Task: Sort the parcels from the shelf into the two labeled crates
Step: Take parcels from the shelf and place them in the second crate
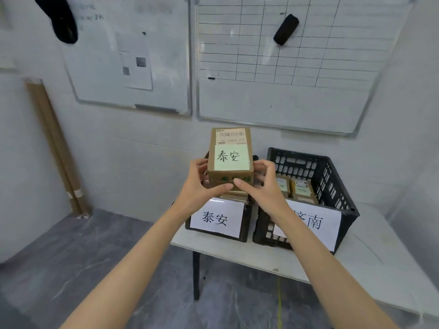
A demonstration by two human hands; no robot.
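The cardboard parcel (229, 157), bearing a barcode sticker and a green note reading 泰安, is held between both hands above the left crate (247, 217), whose paper sign (217, 218) shows the same characters. The left hand (202, 186) grips its left side and the right hand (263, 186) its right side, fingers curled round the side faces and both thumbs meeting on the near face at its lower edge, so most of the parcel stands up beyond the fingers. Just beside, the right crate (332, 176) holds other parcels (301, 188), and both crates sit on a white table (308, 264) below two whiteboards (285, 67).
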